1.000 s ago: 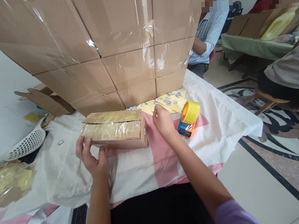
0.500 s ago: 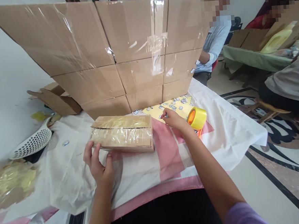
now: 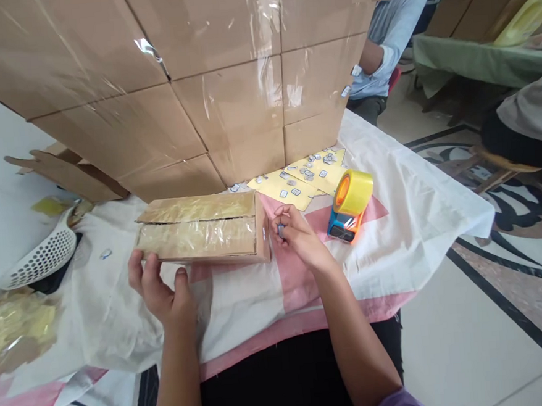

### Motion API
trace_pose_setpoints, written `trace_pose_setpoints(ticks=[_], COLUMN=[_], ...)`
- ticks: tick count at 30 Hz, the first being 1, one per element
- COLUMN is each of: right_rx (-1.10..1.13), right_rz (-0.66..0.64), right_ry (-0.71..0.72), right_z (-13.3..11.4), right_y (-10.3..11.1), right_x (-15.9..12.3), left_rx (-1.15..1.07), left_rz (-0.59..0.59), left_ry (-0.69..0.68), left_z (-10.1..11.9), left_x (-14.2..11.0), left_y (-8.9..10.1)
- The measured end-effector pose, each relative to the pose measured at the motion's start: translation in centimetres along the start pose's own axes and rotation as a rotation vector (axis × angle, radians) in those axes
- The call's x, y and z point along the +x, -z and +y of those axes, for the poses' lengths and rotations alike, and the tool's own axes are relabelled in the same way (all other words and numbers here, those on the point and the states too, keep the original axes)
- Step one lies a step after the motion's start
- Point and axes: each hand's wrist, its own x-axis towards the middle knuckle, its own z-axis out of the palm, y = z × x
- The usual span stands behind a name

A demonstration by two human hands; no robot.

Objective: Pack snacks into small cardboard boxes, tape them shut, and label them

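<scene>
A taped cardboard box (image 3: 199, 236) lies on the cloth in front of me. My left hand (image 3: 161, 291) is at its front left corner, fingertips touching the edge and thumb held apart. Just off the box's right end, my right hand (image 3: 296, 235) is closed in a pinch. A tiny bluish piece (image 3: 281, 229), which looks like a sticker, shows between its fingers. A small white mark (image 3: 264, 233) is on the box's right end. Behind the right hand lie yellow sheets (image 3: 282, 193) dotted with small stickers. A tape dispenser (image 3: 350, 207) with a yellow roll stands to the right.
A tall wall of taped cartons (image 3: 236, 106) rises behind the box. On the left are a white perforated basket (image 3: 47, 252), an open carton (image 3: 71, 173) and crumpled yellow film (image 3: 17, 329). A person in a blue sleeve (image 3: 397, 52) is beyond the cartons; another sits at right.
My right hand has come back from the yellow sheets toward the box's right end, its fingers still pinched. My view has tilted down. The left hand stays at the box corner.
</scene>
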Motion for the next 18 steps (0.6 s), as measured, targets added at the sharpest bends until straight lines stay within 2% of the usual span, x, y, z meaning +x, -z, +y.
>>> trace_pose_setpoints(ticks=[4,12,18], right_rx=[-0.078,-0.035,-0.043], right_rz=[0.046,0.209,0.277], right_ry=[0.117,0.180,0.214], right_z=[0.9,1.6,2.3], right_y=[-0.2,-1.8,-2.2], right_x=[-0.6,-1.2,-1.0], left_rx=[-0.003,-0.013,0.001], left_rz=[0.057,0.066,0.060], left_ry=[-0.089,-0.121,-0.141], left_z=[0.5,0.9,0.7], left_x=[0.2,0.5,0.7], left_y=[-0.1,-0.3,-0.5])
